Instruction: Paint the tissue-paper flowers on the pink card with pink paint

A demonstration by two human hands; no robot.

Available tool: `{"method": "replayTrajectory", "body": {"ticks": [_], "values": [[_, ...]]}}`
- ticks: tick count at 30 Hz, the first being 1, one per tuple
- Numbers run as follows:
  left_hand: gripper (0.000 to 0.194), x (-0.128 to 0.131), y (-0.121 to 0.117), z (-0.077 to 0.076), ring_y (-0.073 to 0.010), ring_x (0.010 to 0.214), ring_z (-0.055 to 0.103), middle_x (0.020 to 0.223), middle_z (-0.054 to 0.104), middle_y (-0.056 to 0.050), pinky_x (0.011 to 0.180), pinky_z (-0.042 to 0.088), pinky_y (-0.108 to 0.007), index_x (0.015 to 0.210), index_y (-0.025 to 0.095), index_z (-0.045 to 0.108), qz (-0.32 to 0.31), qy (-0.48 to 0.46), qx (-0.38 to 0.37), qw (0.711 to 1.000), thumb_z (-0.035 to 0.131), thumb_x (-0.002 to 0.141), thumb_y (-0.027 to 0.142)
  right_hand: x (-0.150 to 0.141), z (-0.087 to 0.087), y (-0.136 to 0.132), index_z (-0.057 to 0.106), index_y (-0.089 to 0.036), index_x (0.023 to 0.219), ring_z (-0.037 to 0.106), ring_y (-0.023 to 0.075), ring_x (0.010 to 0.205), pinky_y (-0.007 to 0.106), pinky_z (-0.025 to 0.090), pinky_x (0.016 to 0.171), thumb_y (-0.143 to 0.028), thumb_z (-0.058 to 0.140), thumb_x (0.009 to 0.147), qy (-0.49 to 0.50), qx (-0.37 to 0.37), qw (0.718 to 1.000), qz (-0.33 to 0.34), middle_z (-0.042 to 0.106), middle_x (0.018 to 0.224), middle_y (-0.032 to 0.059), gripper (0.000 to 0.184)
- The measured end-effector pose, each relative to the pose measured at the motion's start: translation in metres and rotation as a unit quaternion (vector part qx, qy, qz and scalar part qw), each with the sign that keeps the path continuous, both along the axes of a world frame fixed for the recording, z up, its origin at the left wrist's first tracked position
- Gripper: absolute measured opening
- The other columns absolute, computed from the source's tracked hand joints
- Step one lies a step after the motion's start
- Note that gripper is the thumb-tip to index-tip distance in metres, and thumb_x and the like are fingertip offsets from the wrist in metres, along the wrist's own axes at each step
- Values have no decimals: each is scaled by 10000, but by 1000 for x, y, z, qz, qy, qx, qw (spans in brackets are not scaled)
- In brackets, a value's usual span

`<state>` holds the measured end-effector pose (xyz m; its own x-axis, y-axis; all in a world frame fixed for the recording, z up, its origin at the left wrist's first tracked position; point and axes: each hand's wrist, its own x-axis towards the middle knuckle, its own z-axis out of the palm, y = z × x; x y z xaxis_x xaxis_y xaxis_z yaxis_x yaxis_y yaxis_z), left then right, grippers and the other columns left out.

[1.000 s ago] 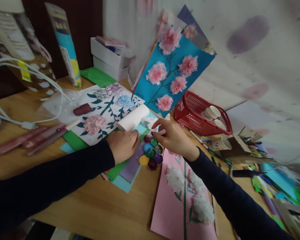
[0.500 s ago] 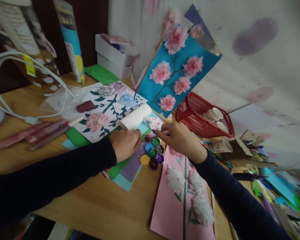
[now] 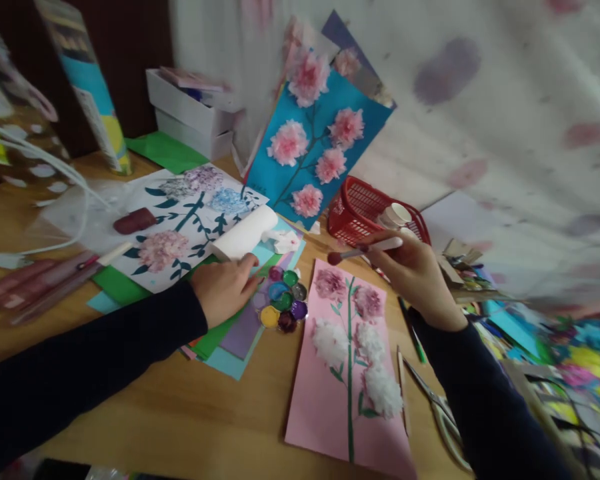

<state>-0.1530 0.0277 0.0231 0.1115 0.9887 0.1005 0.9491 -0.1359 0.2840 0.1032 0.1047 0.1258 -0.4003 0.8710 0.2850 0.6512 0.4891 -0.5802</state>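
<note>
My right hand [image 3: 420,280] grips a paintbrush [image 3: 363,250] by its pale handle. Its dark red bristles point left, above the top of a pink sheet [image 3: 325,407]. Tissue flowers sit along a green painted stem on that sheet: white ones [image 3: 330,341] in the middle and mauve-tinted ones [image 3: 331,285] at the top. My left hand [image 3: 225,287] lies over coloured papers with fingers stretched out and apart. Its fingertips reach the left edge of a cluster of small paint pots [image 3: 283,301], holding yellow, blue, green, purple and dark red paint.
A white paper roll [image 3: 245,233] and crumpled tissue [image 3: 283,241] lie behind the pots. Leaning upright is a blue flower card [image 3: 310,147], beside a red basket [image 3: 350,210] with paper cups. Scissors [image 3: 443,413] lie at the right. A flower painting [image 3: 180,200] is at the left.
My right hand has moved right with the brush, away from the paint pots to above the pink sheet. My left hand stays beside the pots. The view has swung to the right.
</note>
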Motion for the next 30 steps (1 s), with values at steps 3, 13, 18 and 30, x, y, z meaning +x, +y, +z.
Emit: {"method": "replayTrajectory", "body": {"ticks": [3,13,18,30], "values": [[269,19,-17,-2,-191,797,648,905,688,-67,665,464,-282,1069,158,585,-117,-70,145,980,345,959,211,52,-13,-21,617,-187,840,539,143,620,265,419,571,-378,573,844,-38,48,997,-54,615,716,28,196],[263,154,-56,-39,-204,1193,492,1159,663,-57,1059,272,-382,1096,132,641,-410,-4,260,874,441,940,200,107,-42,-42,567,-174,755,534,131,570,243,390,574,-288,455,883,-182,-2,982,-46,617,650,21,205],[245,159,-53,-45,-222,1181,508,1142,668,-80,1061,254,-415,1034,130,668,-416,19,267,869,472,912,210,102,-35,-28,528,-175,714,531,148,576,256,362,585,-255,432,863,-249,38,965,-70,608,643,52,194],[279,161,-56,-40,-243,1140,537,1063,690,-71,1085,190,-452,1097,136,642,-425,-7,236,874,450,910,213,119,-40,-23,532,-179,712,491,129,571,242,359,580,-327,429,876,-186,-61,980,-35,572,633,16,244]]}}
